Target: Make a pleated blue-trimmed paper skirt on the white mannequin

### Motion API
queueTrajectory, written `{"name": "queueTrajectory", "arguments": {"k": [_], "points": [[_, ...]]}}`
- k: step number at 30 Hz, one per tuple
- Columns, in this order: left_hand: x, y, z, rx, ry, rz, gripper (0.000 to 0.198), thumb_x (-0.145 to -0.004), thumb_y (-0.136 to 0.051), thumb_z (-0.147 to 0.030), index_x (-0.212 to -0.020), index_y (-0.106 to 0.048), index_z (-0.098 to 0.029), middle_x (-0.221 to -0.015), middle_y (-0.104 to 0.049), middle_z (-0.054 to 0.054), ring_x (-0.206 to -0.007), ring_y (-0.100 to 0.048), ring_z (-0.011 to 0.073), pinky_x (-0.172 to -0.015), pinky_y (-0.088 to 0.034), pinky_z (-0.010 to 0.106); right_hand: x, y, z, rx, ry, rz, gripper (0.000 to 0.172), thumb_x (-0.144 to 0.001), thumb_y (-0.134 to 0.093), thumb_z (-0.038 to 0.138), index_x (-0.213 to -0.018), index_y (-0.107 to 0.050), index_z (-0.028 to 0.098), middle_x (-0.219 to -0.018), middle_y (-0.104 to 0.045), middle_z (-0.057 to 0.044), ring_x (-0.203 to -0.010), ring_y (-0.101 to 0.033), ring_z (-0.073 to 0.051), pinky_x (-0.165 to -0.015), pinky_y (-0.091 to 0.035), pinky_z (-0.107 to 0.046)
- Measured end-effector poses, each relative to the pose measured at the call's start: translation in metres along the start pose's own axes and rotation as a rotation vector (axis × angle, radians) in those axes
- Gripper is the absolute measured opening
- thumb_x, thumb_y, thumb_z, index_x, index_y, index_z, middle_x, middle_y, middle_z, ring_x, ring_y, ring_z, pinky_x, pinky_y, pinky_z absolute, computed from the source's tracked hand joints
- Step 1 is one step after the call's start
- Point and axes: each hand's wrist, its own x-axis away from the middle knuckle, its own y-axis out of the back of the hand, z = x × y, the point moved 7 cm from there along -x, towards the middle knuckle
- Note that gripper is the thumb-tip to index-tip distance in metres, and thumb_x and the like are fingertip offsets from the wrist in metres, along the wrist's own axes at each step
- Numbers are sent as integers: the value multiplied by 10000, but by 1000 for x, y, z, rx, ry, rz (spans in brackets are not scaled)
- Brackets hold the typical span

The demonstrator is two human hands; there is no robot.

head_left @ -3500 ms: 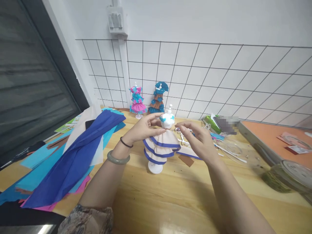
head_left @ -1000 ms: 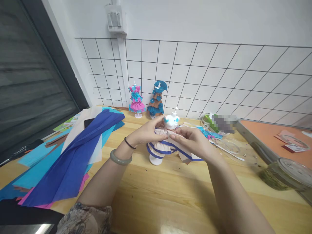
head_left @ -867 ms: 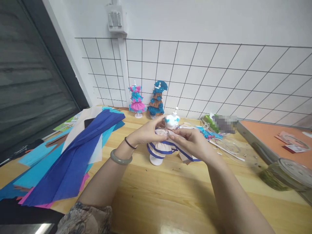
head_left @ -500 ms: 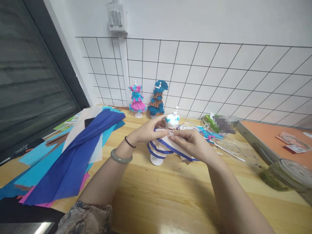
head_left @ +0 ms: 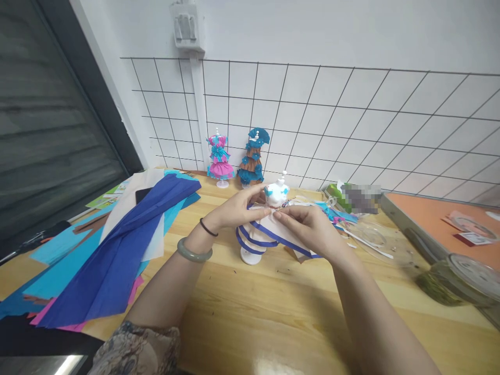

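Note:
A small white mannequin (head_left: 276, 192) with blue flowers stands on a round white base (head_left: 250, 255) in the middle of the wooden table (head_left: 273, 312). It wears a beige paper skirt with blue edging (head_left: 262, 235). My left hand (head_left: 236, 208) pinches the paper at the mannequin's waist from the left. From the right, my right hand (head_left: 307, 225) presses a beige blue-edged paper layer against the same waist, fingers closed on it.
Sheets of blue, cyan and pink tissue paper (head_left: 117, 250) cover the table's left side. Two dressed mannequins, pink (head_left: 219, 159) and brown-teal (head_left: 252, 156), stand by the wire grid wall. Scraps, a clear lid (head_left: 373, 237), a jar (head_left: 461, 284) and an orange board (head_left: 437, 219) lie right.
My right hand came in from open beside the mannequin and closed on a paper layer at its waist. Over the last second both hands shifted only slightly.

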Motion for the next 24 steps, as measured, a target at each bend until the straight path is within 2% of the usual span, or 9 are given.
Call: {"name": "queueTrajectory", "arguments": {"k": [6, 10, 15, 19, 24], "points": [[-1, 0, 1, 66, -2, 15, 581, -815, -620, -247, -1354, -408, -200, -1191, -597, 114, -1089, -562, 214, -911, -465, 340, -1, 0, -1, 13, -3, -12, 384, -847, -523, 481, -827, -737, 163, -614, -605, -10, -550, -475, -116, -478, -338, -218], [-1, 0, 2, 103, 9, 28, 606, -808, -636, -256, -1367, -409, -207, -1170, -617, 113, -1061, -580, 211, -877, -479, 325, -3, 0, -3, 44, 7, -19, 393, -847, -517, 487, -791, -730, 162, -599, -591, -8, -544, -467, -116, -486, -338, -221], [-1, 0, 5, 151, 45, 39, 579, -808, -639, -263, -1348, -439, -199, -1173, -624, 113, -1094, -575, 222, -912, -469, 341, -1, 0, -3, 53, -11, -7, 411, -850, -503, 497, -748, -707, 155, -564, -572, -7, -511, -460, -116, -464, -325, -225], [0, 1, 4, 121, 46, 42, 596, -810, -633, -250, -1364, -418, -201, -1169, -625, 114, -1107, -572, 229, -911, -475, 347, 0, 0, -3, 76, -22, -3, 422, -869, -473, 500, -760, -697, 159, -544, -547, 0, -499, -445, -114, -466, -310, -230], [0, 2, 2, 87, 24, 17, 656, -791, -649, -223, -1389, -379, -220, -1222, -602, 112, -1117, -571, 228, -947, -463, 359, 0, 2, -2, 172, 8, -67, 381, -860, -498, 483, -767, -694, 170, -564, -529, 13, -516, -416, -109, -482, -297, -235]]}}
